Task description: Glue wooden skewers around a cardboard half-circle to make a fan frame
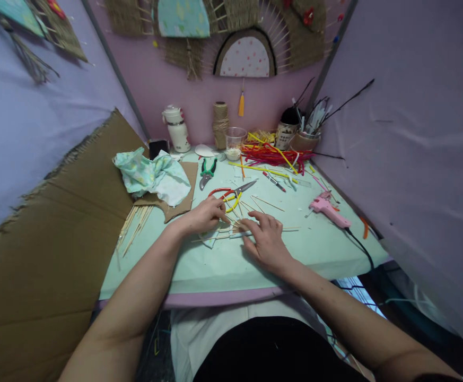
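My left hand (pixel 205 216) rests on the mint-green table (pixel 319 244), its fingers curled and pinched over thin wooden sticks (pixel 263 229) and a small white piece (pixel 209 239). My right hand (pixel 267 240) lies close beside it with fingers bent down, pressing on the same sticks and a flat pale strip. What the left fingertips pinch is too small to make out. Red-handled scissors (pixel 231 191) lie just beyond both hands, over a yellow strand.
A pink glue gun (pixel 329 209) with a black cord lies at the right. Green pliers (pixel 206 172), crumpled cloth (pixel 151 175) on cardboard, a sheaf of sticks (pixel 133 228), red and yellow strands (pixel 273 155), a twine spool (pixel 220 124), cup and jars stand behind.
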Action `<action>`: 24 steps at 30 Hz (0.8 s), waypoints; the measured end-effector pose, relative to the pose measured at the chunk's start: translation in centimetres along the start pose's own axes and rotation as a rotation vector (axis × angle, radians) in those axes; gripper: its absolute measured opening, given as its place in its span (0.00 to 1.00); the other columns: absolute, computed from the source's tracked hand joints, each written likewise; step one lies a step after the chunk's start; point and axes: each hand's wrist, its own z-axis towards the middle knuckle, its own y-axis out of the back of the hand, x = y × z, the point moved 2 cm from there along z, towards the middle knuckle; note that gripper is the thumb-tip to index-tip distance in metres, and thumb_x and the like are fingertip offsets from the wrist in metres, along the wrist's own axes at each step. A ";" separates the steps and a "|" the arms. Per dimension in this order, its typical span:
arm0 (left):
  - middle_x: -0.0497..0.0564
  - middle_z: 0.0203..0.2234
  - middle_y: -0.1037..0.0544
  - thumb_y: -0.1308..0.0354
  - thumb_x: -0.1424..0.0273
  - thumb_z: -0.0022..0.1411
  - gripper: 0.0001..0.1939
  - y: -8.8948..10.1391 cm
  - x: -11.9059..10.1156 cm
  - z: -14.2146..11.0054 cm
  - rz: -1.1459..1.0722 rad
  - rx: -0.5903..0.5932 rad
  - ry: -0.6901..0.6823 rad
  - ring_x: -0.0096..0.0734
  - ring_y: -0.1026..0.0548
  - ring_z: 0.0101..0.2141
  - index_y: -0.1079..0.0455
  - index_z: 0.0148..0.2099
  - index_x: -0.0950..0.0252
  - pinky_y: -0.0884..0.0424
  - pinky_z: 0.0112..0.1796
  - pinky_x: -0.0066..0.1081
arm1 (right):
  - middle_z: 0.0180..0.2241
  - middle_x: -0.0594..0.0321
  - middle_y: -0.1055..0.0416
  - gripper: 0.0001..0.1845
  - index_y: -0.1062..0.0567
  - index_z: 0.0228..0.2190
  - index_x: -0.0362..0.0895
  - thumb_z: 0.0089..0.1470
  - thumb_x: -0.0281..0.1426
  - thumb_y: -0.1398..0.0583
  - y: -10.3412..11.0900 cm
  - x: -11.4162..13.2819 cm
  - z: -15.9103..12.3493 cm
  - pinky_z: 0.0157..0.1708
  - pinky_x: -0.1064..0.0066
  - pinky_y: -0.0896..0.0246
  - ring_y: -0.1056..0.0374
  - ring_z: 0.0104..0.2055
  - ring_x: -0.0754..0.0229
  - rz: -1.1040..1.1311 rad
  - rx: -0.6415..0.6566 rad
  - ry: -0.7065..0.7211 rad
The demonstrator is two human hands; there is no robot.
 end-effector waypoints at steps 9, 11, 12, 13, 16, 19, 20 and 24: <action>0.51 0.39 0.25 0.51 0.83 0.54 0.22 0.7 -0.2 -0.1 -0.019 -0.089 0.036 0.34 0.30 0.45 0.20 0.42 0.62 0.35 0.52 0.34 | 0.57 0.51 0.37 0.19 0.30 0.52 0.47 0.59 0.34 0.44 0.1 -0.1 -0.1 0.55 0.53 0.53 0.45 0.58 0.47 0.013 -0.010 -0.015; 0.52 0.39 0.24 0.50 0.82 0.55 0.20 1.1 0.2 -0.3 -0.040 -0.110 0.061 0.34 0.30 0.46 0.21 0.42 0.63 0.34 0.51 0.34 | 0.56 0.51 0.37 0.19 0.30 0.52 0.48 0.59 0.34 0.45 0.1 -0.1 -0.1 0.55 0.53 0.53 0.44 0.58 0.47 0.013 -0.010 -0.018; 0.52 0.40 0.24 0.50 0.80 0.56 0.19 1.5 0.4 -0.5 -0.053 -0.124 0.072 0.34 0.29 0.46 0.21 0.42 0.63 0.34 0.51 0.34 | 0.56 0.51 0.36 0.18 0.30 0.51 0.48 0.60 0.34 0.45 0.2 -0.1 0.0 0.55 0.53 0.52 0.44 0.58 0.47 0.016 -0.010 -0.018; 0.52 0.40 0.24 0.50 0.78 0.57 0.17 1.8 0.6 -0.8 -0.072 -0.133 0.088 0.35 0.29 0.46 0.21 0.42 0.63 0.34 0.51 0.34 | 0.56 0.51 0.36 0.18 0.30 0.51 0.48 0.60 0.34 0.45 0.2 -0.2 0.0 0.55 0.53 0.52 0.44 0.58 0.47 0.020 -0.009 -0.018; 0.52 0.41 0.23 0.46 0.69 0.60 0.14 3.0 1.4 -1.8 -0.153 -0.099 0.201 0.35 0.27 0.44 0.23 0.44 0.63 0.33 0.48 0.34 | 0.56 0.51 0.36 0.16 0.29 0.49 0.48 0.60 0.33 0.45 0.2 -0.2 0.0 0.54 0.53 0.52 0.43 0.57 0.47 0.038 -0.017 -0.021; 0.51 0.38 0.22 0.42 0.59 0.57 0.16 3.8 2.0 -3.2 -0.230 0.034 0.370 0.34 0.27 0.39 0.24 0.43 0.64 0.32 0.41 0.31 | 0.55 0.52 0.35 0.15 0.28 0.48 0.48 0.61 0.33 0.46 0.2 -0.2 -0.1 0.55 0.53 0.52 0.43 0.57 0.47 0.052 -0.037 -0.028; 0.51 0.37 0.22 0.41 0.58 0.56 0.17 4.0 2.1 -3.7 -0.244 0.084 0.410 0.34 0.27 0.37 0.24 0.42 0.64 0.32 0.39 0.30 | 0.55 0.52 0.35 0.14 0.28 0.48 0.48 0.61 0.34 0.46 0.2 -0.2 -0.2 0.55 0.53 0.52 0.43 0.56 0.48 0.057 -0.047 -0.028; 0.50 0.36 0.23 0.38 0.57 0.52 0.17 4.1 2.0 -4.9 -0.238 0.212 0.447 0.33 0.28 0.36 0.25 0.39 0.64 0.34 0.36 0.28 | 0.53 0.53 0.34 0.13 0.27 0.46 0.47 0.62 0.33 0.46 1.1 -0.5 0.0 0.54 0.55 0.51 0.42 0.56 0.49 0.065 -0.111 -0.024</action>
